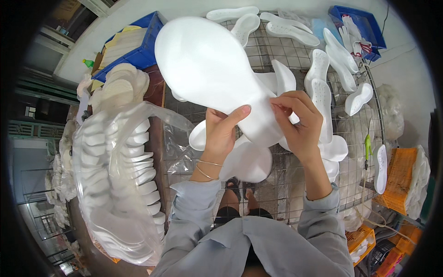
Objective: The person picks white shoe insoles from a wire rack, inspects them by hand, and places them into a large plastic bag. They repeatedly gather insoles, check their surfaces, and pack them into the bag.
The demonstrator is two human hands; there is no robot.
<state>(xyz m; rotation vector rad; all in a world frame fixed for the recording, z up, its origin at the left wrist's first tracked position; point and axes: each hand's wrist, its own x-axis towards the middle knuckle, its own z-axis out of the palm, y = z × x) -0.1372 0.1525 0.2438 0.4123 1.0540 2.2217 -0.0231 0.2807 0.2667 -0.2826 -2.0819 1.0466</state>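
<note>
A large white insole (203, 60), smooth on the side facing me, is raised above a wire-grid table (286, 184). My left hand (221, 129) grips its left edge, thumb on top and the other fingers mostly hidden beneath. At the insole's right edge, the thumb and fingertips of my right hand (300, 122) are pinched together against it; any small bit between them is too fine to make out. Below and behind my hands lie more white insoles (334, 148), partly covered. One white piece (249, 161) under the held insole looks blurred.
At left, stacked white insoles (143, 184) sit in a clear plastic bag (97, 184). A blue bin (154, 25) stands behind them. Gloves (350, 34) lie by another blue bin (369, 23). A green-handled tool (368, 147) hangs right, near an orange crate (397, 180).
</note>
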